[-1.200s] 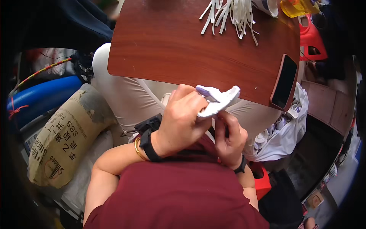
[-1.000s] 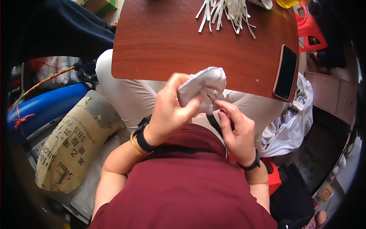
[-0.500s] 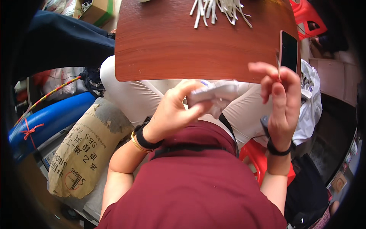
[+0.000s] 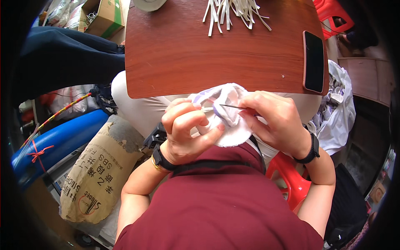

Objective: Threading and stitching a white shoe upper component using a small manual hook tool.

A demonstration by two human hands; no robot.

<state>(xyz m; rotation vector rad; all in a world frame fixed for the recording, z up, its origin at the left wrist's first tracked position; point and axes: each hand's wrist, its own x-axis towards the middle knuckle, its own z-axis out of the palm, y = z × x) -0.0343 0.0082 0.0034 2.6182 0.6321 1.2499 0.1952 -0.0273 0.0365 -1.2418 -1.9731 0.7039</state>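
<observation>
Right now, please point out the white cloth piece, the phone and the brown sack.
White cloth piece (image 4: 229, 118): head view, its central fold.
Phone (image 4: 313, 62): head view, its screen.
Brown sack (image 4: 100, 171): head view, printed side.

The left hand (image 4: 185, 127) and right hand (image 4: 273, 118) cover parts of the soft white-and-purple fabric piece (image 4: 233, 135); the right hand's fingers hide the rear end of the slim dark tool (image 4: 229, 106); whether its tip enters the fabric cannot be told; the upper edge cuts off the reddish-brown wooden surface (image 4: 179, 54), the bundle of narrow white strips (image 4: 229, 12) and a round white object (image 4: 150, 3), far left; a tiny pale spot (image 4: 283, 76) at right is too small to identify; near right, the maroon shirt (image 4: 229, 204), cut off below, partly hides a red plastic stool (image 4: 291, 183).
</observation>
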